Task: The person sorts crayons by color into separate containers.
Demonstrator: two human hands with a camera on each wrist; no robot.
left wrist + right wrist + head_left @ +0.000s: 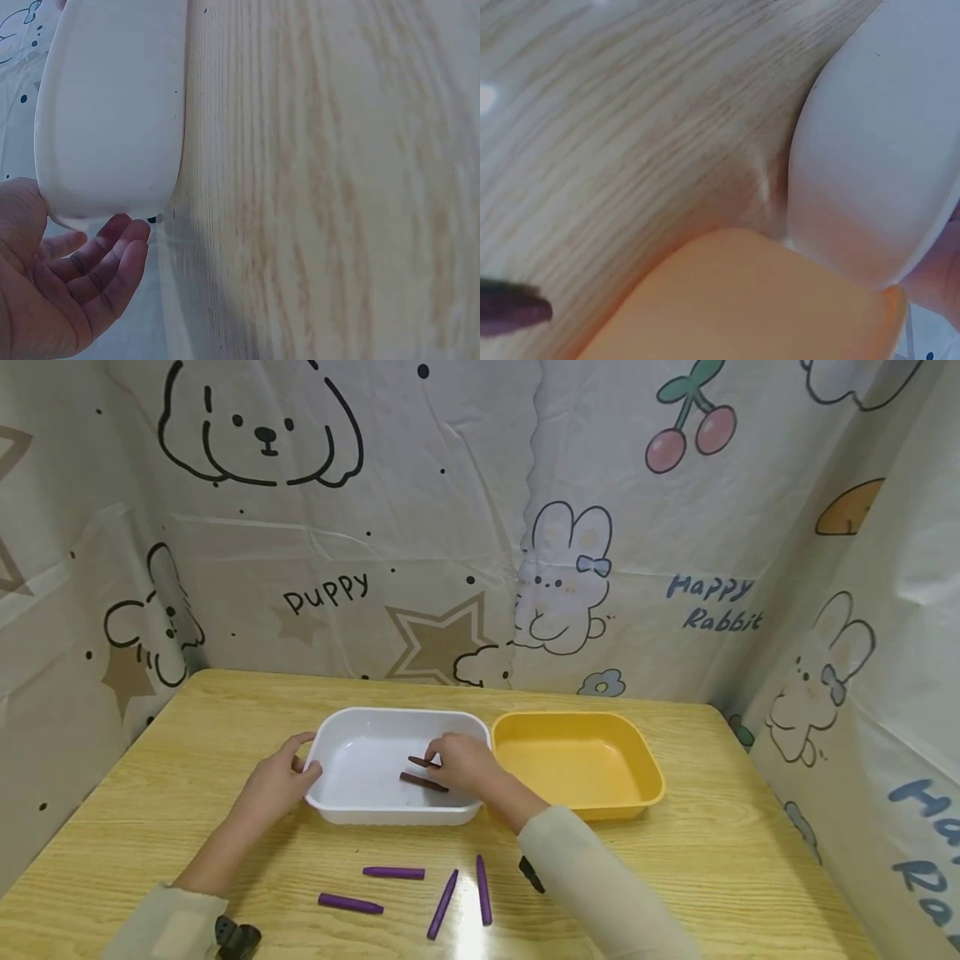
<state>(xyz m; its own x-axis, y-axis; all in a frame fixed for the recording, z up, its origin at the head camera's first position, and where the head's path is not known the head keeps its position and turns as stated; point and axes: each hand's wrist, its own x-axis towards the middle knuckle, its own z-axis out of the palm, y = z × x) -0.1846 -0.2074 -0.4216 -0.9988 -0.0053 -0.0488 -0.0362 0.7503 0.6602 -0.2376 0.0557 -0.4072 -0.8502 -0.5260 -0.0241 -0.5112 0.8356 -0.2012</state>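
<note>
My left hand (279, 781) grips the left end of the white tray (397, 817), thumb over the rim and fingers against the outside wall; the left wrist view shows those fingers (112, 262) curled at the tray's end. Inside the tray, toward its right side, my right hand (463, 762) pinches a dark brown crayon (420, 762) between thumb and fingers. A second brown crayon (422, 782) lies on the tray floor just below it. In the right wrist view the white tray (870, 150) hides most of that hand.
A yellow tray (577, 812) stands directly right of the white one. On the wooden table (247, 893) in front lie several purple crayons, among them one (393, 872) lying crosswise and another (483, 890) pointing away. A printed curtain (450, 527) hangs behind the table.
</note>
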